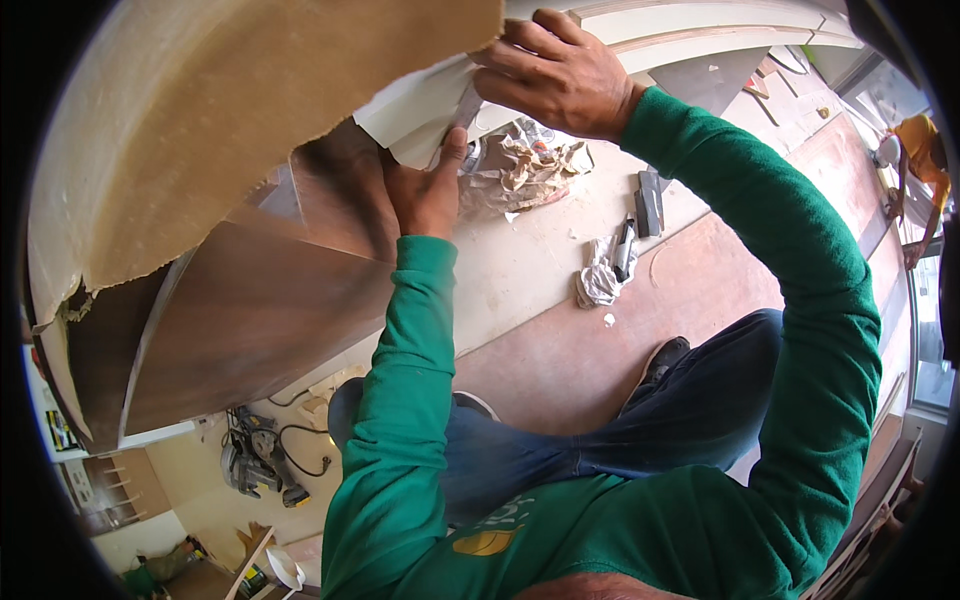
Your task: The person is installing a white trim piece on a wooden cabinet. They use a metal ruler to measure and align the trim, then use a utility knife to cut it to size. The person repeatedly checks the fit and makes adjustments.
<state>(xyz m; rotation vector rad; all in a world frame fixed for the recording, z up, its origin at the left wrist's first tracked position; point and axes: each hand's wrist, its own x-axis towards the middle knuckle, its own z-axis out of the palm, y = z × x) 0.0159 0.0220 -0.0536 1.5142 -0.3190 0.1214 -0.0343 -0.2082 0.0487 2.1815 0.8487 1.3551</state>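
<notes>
The pale sheet is at the upper centre of the frame, partly under the torn edge of the large tan sheet that fills the upper left. The left hand is at its lower edge, thumb in front and fingers hidden; this grip looks closed on the pale sheet. The right hand is higher, fingers curled at the sheet's right edge beside a narrow grey strip; whether its grip closes on sheet or strip I cannot tell.

Handling it well probably calls for a steady left thumb low on the edge while the right fingers work with light, even pressure, since the sheet looks thin and could crease or tear. Keeping the left thumb out of the strip's line seems wise, as its edge may be sharp. The tan sheet's ragged rim hangs close by and could snag, so small movements are safer. Crumpled brown paper sits just right of the left hand, best kept from under the work.
</notes>
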